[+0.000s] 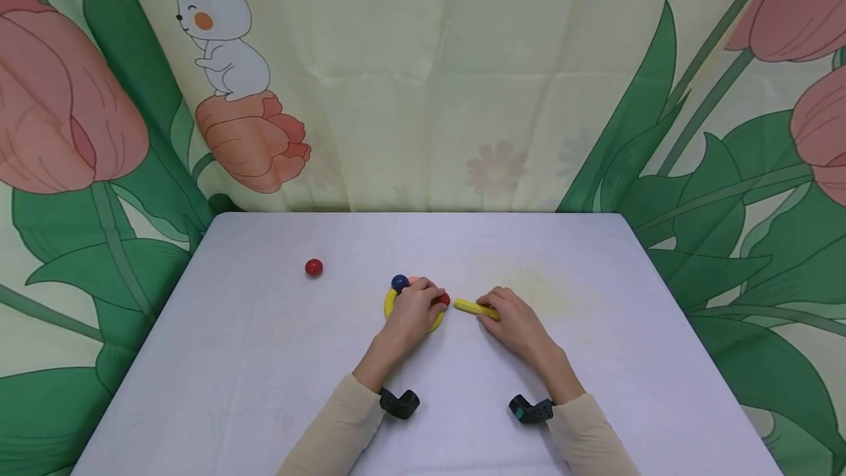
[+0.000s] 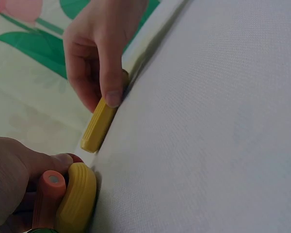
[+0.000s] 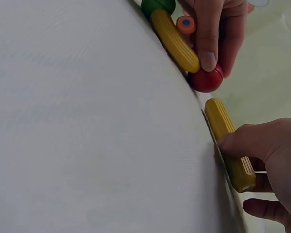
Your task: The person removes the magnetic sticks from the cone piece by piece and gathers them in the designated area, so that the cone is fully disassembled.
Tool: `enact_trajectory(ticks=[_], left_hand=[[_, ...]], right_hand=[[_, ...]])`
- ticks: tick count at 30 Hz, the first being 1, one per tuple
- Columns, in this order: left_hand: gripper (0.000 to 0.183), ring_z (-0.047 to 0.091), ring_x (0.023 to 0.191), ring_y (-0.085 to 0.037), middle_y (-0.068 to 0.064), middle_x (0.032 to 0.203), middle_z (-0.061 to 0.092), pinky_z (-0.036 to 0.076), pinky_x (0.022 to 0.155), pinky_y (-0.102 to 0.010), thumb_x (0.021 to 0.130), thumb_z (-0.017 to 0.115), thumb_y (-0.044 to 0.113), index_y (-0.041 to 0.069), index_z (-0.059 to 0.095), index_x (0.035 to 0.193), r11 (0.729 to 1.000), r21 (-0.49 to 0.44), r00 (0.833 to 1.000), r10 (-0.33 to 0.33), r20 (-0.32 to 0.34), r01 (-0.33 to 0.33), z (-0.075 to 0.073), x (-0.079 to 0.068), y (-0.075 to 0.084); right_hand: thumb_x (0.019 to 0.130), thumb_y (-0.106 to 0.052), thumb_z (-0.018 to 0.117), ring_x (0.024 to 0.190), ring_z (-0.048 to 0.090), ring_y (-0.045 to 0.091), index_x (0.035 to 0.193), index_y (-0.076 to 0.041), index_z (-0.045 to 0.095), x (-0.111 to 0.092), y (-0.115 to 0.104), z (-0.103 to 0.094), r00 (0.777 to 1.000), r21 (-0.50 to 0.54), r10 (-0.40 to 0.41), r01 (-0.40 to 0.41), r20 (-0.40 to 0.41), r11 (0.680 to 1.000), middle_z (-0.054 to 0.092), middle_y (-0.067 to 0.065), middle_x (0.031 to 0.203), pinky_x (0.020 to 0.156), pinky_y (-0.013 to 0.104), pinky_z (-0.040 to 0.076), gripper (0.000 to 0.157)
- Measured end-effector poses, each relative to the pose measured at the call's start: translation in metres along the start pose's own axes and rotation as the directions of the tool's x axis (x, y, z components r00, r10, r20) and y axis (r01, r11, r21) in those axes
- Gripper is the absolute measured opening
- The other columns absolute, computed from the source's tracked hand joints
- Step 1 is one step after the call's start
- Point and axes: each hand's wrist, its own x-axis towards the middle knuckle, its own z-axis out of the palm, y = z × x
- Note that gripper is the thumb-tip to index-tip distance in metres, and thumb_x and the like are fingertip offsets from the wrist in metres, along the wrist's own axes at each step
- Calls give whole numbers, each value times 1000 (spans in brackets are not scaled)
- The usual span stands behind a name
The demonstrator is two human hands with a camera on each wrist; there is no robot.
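Note:
My left hand pinches a red ball between thumb and fingers. That ball meets one end of a curved yellow rod, whose other end joins a green ball. Above the curved rod an orange rod points its round tip outward. A dark blue ball sits at the far left of this group, partly covered by my left hand. To the right, my right hand grips a straight ridged yellow rod by thumb and fingers. Its free end points at the red ball, a small gap between them.
A second red ball lies alone on the white-covered table, left of the group. Behind the table's far edge hangs a curtain printed with tulips and a rabbit.

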Motion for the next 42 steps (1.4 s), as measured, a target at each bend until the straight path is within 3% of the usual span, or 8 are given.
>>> enact_trajectory(ticks=[7,21,31,42], left_hand=[[25,67,95,-17,-4,106,68,58,84,-28,93,73,21,9,75,114,1000,-1,1000,-11,13,11,1,1,0],[27,68,97,-18,-5,108,68,58,86,-28,92,73,20,8,74,117,1000,-9,1000,13,21,-12,5,2,-1],[28,69,98,-19,-5,108,69,58,87,-28,92,74,19,7,74,117,1000,-26,1000,14,-1,-14,2,1,-2],[29,68,98,-18,-5,109,69,58,88,-26,91,74,19,8,74,118,1000,-19,1000,0,4,0,0,0,-3]], right_hand=[[90,-19,75,100,60,16,110,-12,72,11,13,-8,1000,-6,-1,1,18,1000,67,0,104,90,39,55,22],[96,-17,67,111,57,27,121,-5,69,68,61,-24,995,30,48,-51,90,998,65,10,114,100,47,50,28],[97,-10,65,113,54,33,121,0,68,107,93,-20,999,60,13,-16,39,998,64,16,117,101,50,46,27],[98,-7,61,112,53,33,119,1,69,129,104,-13,1000,1,-1,1,23,1000,66,17,117,100,49,47,23]])
